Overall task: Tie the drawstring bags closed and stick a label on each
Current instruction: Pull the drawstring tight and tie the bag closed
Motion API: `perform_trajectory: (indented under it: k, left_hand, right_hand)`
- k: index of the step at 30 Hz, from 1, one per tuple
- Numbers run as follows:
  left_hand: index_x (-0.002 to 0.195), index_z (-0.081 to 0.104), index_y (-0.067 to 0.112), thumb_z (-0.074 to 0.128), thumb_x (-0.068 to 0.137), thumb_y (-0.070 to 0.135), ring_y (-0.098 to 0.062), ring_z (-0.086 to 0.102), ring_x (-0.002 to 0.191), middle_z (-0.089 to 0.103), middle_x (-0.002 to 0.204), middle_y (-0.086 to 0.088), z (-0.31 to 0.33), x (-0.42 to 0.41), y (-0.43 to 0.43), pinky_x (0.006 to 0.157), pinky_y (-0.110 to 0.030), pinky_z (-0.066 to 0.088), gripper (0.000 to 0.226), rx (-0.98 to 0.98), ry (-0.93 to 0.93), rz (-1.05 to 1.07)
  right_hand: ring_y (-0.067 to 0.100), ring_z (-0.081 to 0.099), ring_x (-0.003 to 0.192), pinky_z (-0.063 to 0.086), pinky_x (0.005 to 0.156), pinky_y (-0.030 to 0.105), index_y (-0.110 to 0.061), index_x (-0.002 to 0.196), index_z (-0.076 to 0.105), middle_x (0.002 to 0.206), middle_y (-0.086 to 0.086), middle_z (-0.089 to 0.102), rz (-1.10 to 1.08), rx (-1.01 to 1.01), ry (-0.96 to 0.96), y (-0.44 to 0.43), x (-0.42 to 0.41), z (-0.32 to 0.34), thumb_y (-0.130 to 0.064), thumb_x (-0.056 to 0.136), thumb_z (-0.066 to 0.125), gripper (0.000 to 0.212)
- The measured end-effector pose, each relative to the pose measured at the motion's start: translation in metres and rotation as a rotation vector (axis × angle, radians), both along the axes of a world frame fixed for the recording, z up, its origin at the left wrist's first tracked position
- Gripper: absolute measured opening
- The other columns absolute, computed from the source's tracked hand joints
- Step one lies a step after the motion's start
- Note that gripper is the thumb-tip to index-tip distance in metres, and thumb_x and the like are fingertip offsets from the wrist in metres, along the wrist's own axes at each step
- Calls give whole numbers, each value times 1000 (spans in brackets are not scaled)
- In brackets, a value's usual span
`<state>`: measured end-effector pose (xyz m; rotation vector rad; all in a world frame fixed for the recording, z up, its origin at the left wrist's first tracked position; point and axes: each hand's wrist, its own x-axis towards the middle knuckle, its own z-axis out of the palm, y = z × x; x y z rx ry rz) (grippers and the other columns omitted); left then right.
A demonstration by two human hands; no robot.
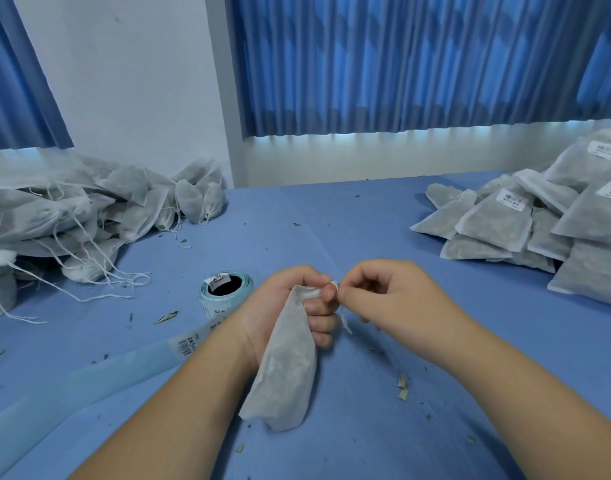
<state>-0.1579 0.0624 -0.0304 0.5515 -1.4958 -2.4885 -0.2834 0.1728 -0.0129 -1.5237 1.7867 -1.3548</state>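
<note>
A filled white drawstring bag (286,368) hangs down over the blue table (366,237), its gathered neck gripped in my left hand (290,306). My right hand (383,299) pinches the bag's white drawstring (335,285) right beside the neck, and a short string end dangles below my fingers. A roll of barcode labels (226,293) stands upright just left of my left hand, with its backing strip (89,379) trailing toward the lower left.
A heap of untied bags with loose strings (72,220) fills the left side. A stack of flat bags with white labels (539,223) lies at the right. Bits of dried leaf (403,386) are scattered on the cloth. Blue curtains hang behind.
</note>
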Motion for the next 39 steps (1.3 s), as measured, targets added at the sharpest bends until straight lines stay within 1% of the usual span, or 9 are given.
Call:
perform_trajectory:
  k: [6, 12, 17, 20, 23, 26, 29, 33, 39]
  left_hand:
    - [56, 58, 15, 61, 66, 24, -9, 32, 44, 34, 47, 7, 0, 1, 2, 50, -22, 28, 14, -67, -52, -18]
    - [59, 62, 16, 65, 63, 26, -9, 35, 46, 36, 51, 6, 6, 5, 3, 49, -21, 30, 12, -139, -98, -58]
    - [59, 63, 19, 69, 56, 31, -10, 33, 45, 35, 54, 5, 11, 5, 7, 43, -21, 31, 13, -278, -139, 4]
    - [56, 62, 20, 66, 62, 22, -11, 32, 44, 35, 53, 3, 12, 4, 11, 43, -20, 29, 8, -343, -141, 63]
    - [55, 60, 19, 61, 66, 19, -11, 32, 43, 37, 52, 2, 10, 4, 13, 40, -20, 31, 11, -360, -131, 105]
    - [57, 61, 18, 63, 68, 19, -11, 33, 42, 37, 53, 1, 11, 4, 14, 39, -19, 31, 11, -359, -117, 131]
    - [59, 63, 18, 66, 76, 16, -11, 34, 42, 37, 53, 1, 11, 3, 13, 40, -19, 32, 17, -373, -103, 144]
    - [62, 64, 18, 66, 78, 17, -11, 36, 42, 40, 53, 1, 12, 2, 14, 41, -19, 32, 16, -379, -82, 161]
    - [62, 65, 18, 60, 89, 16, -12, 38, 44, 42, 53, 2, 10, 3, 13, 44, -21, 32, 27, -400, -73, 231]
  right_hand:
    - [5, 47, 46, 39, 47, 15, -16, 68, 65, 53, -7, 54, 3, 102, -84, 3, -2, 4, -9, 82, 65, 16]
    - [2, 50, 44, 41, 46, 15, -14, 66, 63, 51, -7, 54, 36, 130, -112, 6, -2, 8, -19, 69, 61, 6]
    - [7, 52, 52, 44, 52, 21, -17, 62, 63, 54, -4, 56, 66, 121, -117, 8, -7, 9, -11, 80, 61, 20]
    - [8, 51, 51, 44, 54, 21, -16, 65, 64, 54, -4, 58, 92, 153, -102, 9, -8, 10, -16, 78, 62, 13]
    - [6, 51, 48, 44, 53, 19, -18, 66, 63, 55, -4, 59, 75, 178, -56, 10, -9, 10, -12, 81, 59, 17]
    - [3, 58, 53, 45, 51, 17, -17, 72, 63, 61, -4, 60, 50, 179, -18, 11, -11, 11, -11, 82, 60, 12]
    - [9, 65, 61, 48, 57, 25, -14, 78, 61, 66, -3, 64, 55, 157, -94, 10, -13, 10, -11, 84, 63, 6]
    - [17, 69, 65, 48, 55, 24, -10, 82, 58, 69, 2, 68, 94, 107, -214, 11, -11, 12, -9, 83, 68, 11]
    - [8, 63, 59, 46, 53, 22, -11, 78, 61, 59, -4, 61, 0, 34, -153, 9, -11, 11, -7, 80, 69, 9]
